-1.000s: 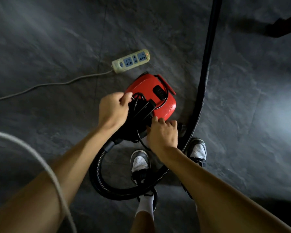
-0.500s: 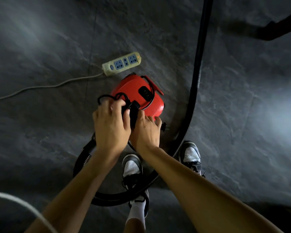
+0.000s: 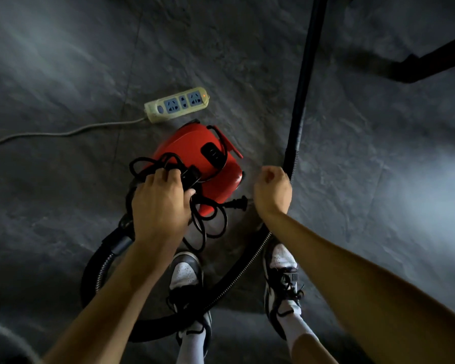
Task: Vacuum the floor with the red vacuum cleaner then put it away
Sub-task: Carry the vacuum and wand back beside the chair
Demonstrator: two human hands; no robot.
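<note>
Head view: cord bundle in left hand, right hand at the hose

Head camera looks straight down at the red vacuum cleaner on the dark stone-look floor, just in front of the person's shoes. Landmark is the vacuum body.

Handling, as a judgement: small canister with a hard plastic shell — likely light enough for one hand, but smooth and rounded, so the red carry handle on its far side is the place to take it, not the shell. Power cord is limp and springy; loops will slip free unless pinched together. Hose is ribbed and flexible, will drag and swing behind the body when it is lifted.

Left hand sits over the near-left end of the vacuum, fingers curled shut around a bunch of black cord loops. Plug dangles free at the near-right corner, not in any socket. Right hand is just right of the vacuum, fingers curled into a loose fist right against the hose — cannot tell if it actually grips it.

Looks: glossy red shell, black switch panel on top, black hose curving round the near side past the shoes. Power strip lies just beyond the vacuum, indicator lit, sockets empty.
</note>
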